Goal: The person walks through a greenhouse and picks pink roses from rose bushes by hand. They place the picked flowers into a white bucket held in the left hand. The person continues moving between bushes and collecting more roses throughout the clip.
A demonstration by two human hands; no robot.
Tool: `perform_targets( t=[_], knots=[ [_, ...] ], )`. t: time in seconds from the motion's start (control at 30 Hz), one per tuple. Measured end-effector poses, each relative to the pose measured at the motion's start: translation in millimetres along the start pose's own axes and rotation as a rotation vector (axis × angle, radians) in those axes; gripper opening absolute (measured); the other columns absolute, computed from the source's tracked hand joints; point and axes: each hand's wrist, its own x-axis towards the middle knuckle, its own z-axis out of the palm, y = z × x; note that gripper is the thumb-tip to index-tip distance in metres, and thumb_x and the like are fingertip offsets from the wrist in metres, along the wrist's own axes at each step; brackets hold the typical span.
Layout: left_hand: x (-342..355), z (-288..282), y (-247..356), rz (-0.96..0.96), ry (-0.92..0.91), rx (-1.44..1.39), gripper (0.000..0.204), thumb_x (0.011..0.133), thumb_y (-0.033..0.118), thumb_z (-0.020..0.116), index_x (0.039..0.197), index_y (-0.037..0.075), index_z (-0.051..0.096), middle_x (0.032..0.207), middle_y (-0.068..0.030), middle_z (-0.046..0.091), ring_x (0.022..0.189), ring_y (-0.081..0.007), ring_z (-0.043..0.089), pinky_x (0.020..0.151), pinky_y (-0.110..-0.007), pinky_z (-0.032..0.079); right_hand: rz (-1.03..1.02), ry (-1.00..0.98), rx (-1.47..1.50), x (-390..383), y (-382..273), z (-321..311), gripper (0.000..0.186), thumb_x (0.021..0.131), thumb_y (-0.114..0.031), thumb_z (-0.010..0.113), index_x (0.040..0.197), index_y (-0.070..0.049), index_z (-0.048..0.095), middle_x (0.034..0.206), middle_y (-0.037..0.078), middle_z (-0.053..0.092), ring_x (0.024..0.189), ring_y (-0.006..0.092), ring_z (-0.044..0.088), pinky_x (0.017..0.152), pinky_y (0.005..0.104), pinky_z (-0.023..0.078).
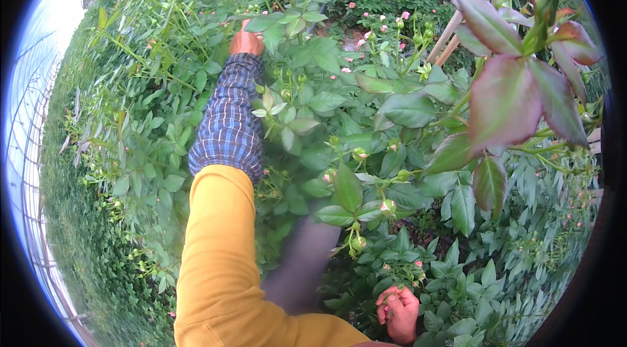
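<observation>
My left arm, in a yellow sleeve with a blue plaid cuff, stretches forward into tall rose bushes. At its end my left hand (247,40) is among the stems, its fingers largely hidden by rose leaves (274,25). Low on the right, my right hand (398,313) is closed, fingers curled in and pressed together. A small greenish bit shows at its fingertips, too small to name. Just above that hand is a leafy rose stem with small pink buds (418,264). Between the hands stand green rosebuds (357,242), some showing pink tips.
A large reddish-green rose shoot (509,95) rises close by on the right. Wooden slats (450,30) stand behind it. Pink blooms (405,15) dot the far bushes. A dark blurred shape (304,265) lies beside my left arm. Greenhouse framing curves along the left rim.
</observation>
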Motion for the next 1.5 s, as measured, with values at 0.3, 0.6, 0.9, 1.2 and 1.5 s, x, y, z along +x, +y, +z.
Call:
perform_targets(
  t=[0.3, 0.6, 0.9, 1.2, 1.5],
  knots=[
    [-15, -4, -6, 0.184, -0.02, -0.105, 0.035, 0.08, 0.039, 0.059, 0.103, 0.014, 0.064, 0.099, -0.019, 0.063, 0.094, -0.0396, 0.058, 0.08, -0.045, 0.048, 0.026, 0.006, 0.025, -3, 11, -1, 0.012, 0.087, -0.009, 0.052, 0.089, 0.002, 0.055, 0.074, 0.016, 0.06, 0.04, 0.0158, 0.048, 0.035, 0.0243, 0.036],
    [-25, -13, -8, 0.092, 0.009, -0.126, 0.034, 0.087, 0.032, 0.048, 0.083, 0.003, 0.066, 0.078, -0.0219, 0.064, 0.073, -0.0319, 0.064, 0.065, -0.041, 0.05, 0.033, -0.011, -0.002, -14, 22, 2, 0.012, 0.088, -0.008, 0.051, 0.093, 0.003, 0.053, 0.075, 0.015, 0.06, 0.042, 0.0145, 0.048, 0.037, 0.0236, 0.037],
    [-101, -103, 75, -0.303, -0.058, -1.611, 0.013, 0.086, 0.02, 0.052, 0.087, 0.007, 0.051, 0.073, -0.0028, 0.051, 0.053, -0.0119, 0.045, 0.037, -0.023, 0.028, -0.096, -0.294, -0.015, -13, -11, 47, 0.011, 0.09, -0.009, 0.053, 0.096, 0.0, 0.052, 0.073, 0.006, 0.057, 0.047, 0.0072, 0.047, 0.04, 0.0196, 0.034],
    [-258, -197, 123, -0.144, -0.349, -2.076, 0.01, 0.087, 0.016, 0.05, 0.094, 0.009, 0.054, 0.095, -0.0036, 0.056, 0.063, -0.0106, 0.044, 0.037, -0.019, 0.034, -0.162, -0.602, -0.322, 57, -93, 160, 0.065, 0.09, -0.014, 0.052, 0.144, -0.005, 0.016, 0.067, 0.005, 0.057, 0.042, 0.0093, 0.045, 0.036, 0.0223, 0.035],
    [-298, -85, 171, -0.764, -0.74, -1.618, 0.027, 0.086, 0.034, 0.06, 0.084, 0.009, 0.051, 0.074, -0.0023, 0.053, 0.055, -0.0111, 0.049, 0.034, -0.02, 0.03, -0.467, -0.134, -0.175, 84, -136, 134, 0.078, 0.087, -0.015, 0.057, 0.146, -0.011, 0.006, 0.07, 0.005, 0.057, 0.044, 0.009, 0.046, 0.035, 0.0217, 0.033]
  ],
)
